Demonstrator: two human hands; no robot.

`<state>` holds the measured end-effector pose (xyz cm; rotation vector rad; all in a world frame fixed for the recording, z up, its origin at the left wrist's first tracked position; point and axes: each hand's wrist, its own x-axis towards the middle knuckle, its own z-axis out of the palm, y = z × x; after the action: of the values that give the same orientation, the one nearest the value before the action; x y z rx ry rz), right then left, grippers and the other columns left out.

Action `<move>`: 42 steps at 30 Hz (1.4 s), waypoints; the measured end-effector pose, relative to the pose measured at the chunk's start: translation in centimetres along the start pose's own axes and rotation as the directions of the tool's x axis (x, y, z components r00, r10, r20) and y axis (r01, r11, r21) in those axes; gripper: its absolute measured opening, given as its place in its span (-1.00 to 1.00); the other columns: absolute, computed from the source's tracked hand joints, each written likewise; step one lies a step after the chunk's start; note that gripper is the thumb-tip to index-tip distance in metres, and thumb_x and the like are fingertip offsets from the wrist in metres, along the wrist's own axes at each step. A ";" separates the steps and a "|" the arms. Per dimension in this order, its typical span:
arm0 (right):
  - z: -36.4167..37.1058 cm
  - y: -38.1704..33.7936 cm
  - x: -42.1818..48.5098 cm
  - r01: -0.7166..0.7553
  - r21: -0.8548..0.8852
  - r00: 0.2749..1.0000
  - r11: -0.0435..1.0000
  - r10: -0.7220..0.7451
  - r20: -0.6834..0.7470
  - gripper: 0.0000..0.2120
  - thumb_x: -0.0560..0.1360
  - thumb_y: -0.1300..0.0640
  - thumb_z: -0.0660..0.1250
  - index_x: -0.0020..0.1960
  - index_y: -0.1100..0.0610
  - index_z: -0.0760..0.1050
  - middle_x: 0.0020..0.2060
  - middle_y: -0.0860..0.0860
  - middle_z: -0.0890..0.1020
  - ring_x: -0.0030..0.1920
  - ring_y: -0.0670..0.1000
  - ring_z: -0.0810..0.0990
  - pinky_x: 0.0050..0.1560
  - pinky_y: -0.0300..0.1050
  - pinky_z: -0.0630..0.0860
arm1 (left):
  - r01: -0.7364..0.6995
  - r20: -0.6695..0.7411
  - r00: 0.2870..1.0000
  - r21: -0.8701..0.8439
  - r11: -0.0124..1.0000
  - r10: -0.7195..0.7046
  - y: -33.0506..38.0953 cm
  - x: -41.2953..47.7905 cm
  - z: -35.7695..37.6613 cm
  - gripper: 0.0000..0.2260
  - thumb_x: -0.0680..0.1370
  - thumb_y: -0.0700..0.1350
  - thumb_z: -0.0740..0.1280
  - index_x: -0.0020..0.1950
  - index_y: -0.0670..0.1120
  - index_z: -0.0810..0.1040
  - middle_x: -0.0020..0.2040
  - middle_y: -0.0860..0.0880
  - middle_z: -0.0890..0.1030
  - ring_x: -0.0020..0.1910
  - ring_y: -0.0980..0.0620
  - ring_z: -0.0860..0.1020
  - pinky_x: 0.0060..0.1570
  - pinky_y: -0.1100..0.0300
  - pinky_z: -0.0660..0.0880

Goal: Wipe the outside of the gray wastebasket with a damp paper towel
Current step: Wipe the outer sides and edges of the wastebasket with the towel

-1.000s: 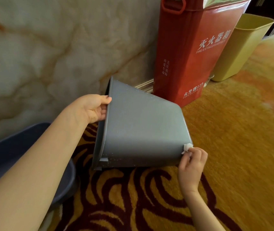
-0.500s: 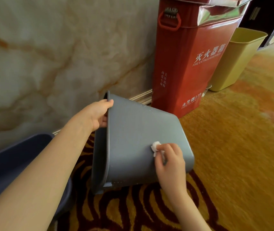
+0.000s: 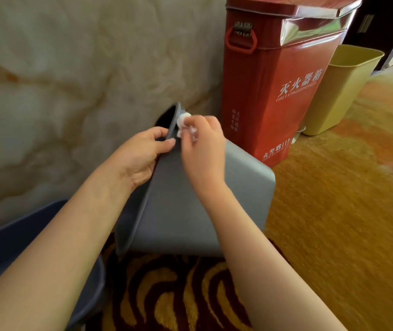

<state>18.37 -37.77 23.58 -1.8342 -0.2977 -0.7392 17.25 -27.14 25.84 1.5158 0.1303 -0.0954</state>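
Observation:
The gray wastebasket [image 3: 243, 187] lies tipped on its side on the carpet, with its opening facing left toward the wall. My left hand [image 3: 140, 156] grips the upper part of its rim, thumb on the outside. My right hand [image 3: 202, 149] pinches a small wad of white paper towel [image 3: 183, 121] and presses it against the outer wall just below the rim, close to my left thumb. Part of the towel is hidden by my fingers.
A tall red fire extinguisher box [image 3: 284, 75] stands right behind the wastebasket. A yellow bin [image 3: 338, 91] stands to its right. A dark blue tub [image 3: 11, 237] sits at lower left. A marble wall [image 3: 71, 68] rises behind. Patterned carpet [image 3: 346, 223] stretches right.
My right hand slid the paper towel from the bottom right corner of the wastebasket across its side up to the rim. The wastebasket tilted more upright under my left hand.

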 end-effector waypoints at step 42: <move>-0.1 5.0 -4.9 -0.023 -0.089 0.997 0.996 0.016 -0.077 -0.88 0.44 0.41 0.23 -0.07 0.26 0.46 -0.11 0.16 0.48 -0.09 0.07 0.44 -0.03 -0.16 0.38 | -0.046 0.080 0.996 0.188 0.981 0.031 0.3 1.7 -2.8 -0.79 0.59 -0.11 0.19 -0.02 0.15 0.57 -0.18 0.18 0.71 -0.20 0.23 0.66 -0.35 0.36 0.54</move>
<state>17.20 -39.13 16.83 -1.8854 -0.1994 -0.8187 18.94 -24.29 25.79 1.7021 0.0304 -0.1382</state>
